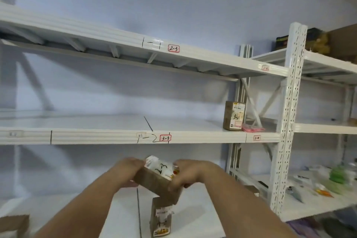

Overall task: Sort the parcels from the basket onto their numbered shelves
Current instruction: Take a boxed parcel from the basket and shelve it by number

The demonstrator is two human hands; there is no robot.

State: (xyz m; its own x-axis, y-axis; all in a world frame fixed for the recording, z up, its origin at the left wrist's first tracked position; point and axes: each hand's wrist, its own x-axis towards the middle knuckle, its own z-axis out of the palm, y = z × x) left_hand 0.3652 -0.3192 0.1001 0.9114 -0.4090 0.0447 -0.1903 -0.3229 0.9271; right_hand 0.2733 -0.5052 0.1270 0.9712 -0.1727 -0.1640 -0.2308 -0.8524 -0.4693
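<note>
Both hands, left [126, 173] & right [185, 177], gripping tilted cardboard parcel [157, 177] marked approx "3-3", held below 3-3 shelf [123, 137], not yet placed. Another parcel [161, 218] upright on lower shelf; one already at 3-4 [233, 116]. Basket not visible, remainder unknown.

white shelf [116, 137] with upright parcel [233, 116]

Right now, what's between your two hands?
In the head view, a brown cardboard parcel with a white label, tilted, is held between the left hand and the right hand.
</note>
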